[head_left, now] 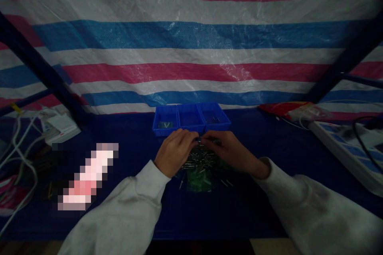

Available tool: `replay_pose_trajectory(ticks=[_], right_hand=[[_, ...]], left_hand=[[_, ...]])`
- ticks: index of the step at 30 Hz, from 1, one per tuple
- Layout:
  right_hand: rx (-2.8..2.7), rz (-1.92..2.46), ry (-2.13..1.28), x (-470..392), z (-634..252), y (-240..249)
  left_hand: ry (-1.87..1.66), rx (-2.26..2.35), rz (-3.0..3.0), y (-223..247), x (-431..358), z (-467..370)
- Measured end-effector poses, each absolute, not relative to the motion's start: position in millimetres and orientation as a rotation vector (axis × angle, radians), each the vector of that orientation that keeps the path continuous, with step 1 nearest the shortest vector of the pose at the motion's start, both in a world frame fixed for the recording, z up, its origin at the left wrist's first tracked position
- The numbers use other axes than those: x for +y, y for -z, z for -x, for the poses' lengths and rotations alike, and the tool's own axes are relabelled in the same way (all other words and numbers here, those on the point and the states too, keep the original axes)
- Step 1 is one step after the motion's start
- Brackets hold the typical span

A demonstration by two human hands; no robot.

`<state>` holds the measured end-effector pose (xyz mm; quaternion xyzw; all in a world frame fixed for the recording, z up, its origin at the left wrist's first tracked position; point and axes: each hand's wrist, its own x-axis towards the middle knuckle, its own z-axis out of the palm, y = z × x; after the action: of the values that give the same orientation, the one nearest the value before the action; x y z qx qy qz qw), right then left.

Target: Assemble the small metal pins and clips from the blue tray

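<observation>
My left hand (176,150) and my right hand (235,150) meet over a pile of thin metal pins (201,160), just in front of a blue three-compartment tray (191,124). The fingertips of both are closed in a pinch. A small shiny metal piece (198,140) shows between them; it looks like one of the pins, but its ends are hidden by the fingers. The pile lies on a greenish clear plastic bag (200,181). A few loose pins (229,183) rest on the table beside it.
The tray's left compartment holds a small clear bag (165,124); its right one holds a few pins. White cables (25,159) and a white box (61,127) stand left. At right are a red packet (278,107) and a white case (344,155). Striped sheeting (191,36) hangs behind.
</observation>
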<state>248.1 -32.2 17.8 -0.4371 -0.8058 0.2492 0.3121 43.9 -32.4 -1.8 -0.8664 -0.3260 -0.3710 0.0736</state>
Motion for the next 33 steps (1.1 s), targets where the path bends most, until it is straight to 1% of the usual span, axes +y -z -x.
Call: replay_pose_trajectory(ticks=[4,8,14,19,22,28,33], right_hand=[[-2.091,1.182,-0.624,-31,-248,-17],[-2.105,1.163,-0.583,-35,-245,-17],[-2.13,1.107,-0.488,-41,-242,-19],[-2.149,1.062,-0.418,-41,-243,-18],[-2.192,1.028,-0.409,-40,-245,-17],[-2.216,1.078,-0.486,-39,-242,-15],[-2.176,1.122,-0.619,-40,-241,-17]], left_hand=[[1.112,-0.956,2.588,-1,-32,-43],[1.03,-0.921,2.634,0,-32,-43],[1.047,-0.999,2.637,4,-32,-42],[0.977,-1.083,2.666,5,-33,-44],[1.044,-1.055,2.678,2,-33,-44],[1.271,-1.059,2.574,0,-34,-44],[1.201,-0.944,2.675,4,-32,-41]])
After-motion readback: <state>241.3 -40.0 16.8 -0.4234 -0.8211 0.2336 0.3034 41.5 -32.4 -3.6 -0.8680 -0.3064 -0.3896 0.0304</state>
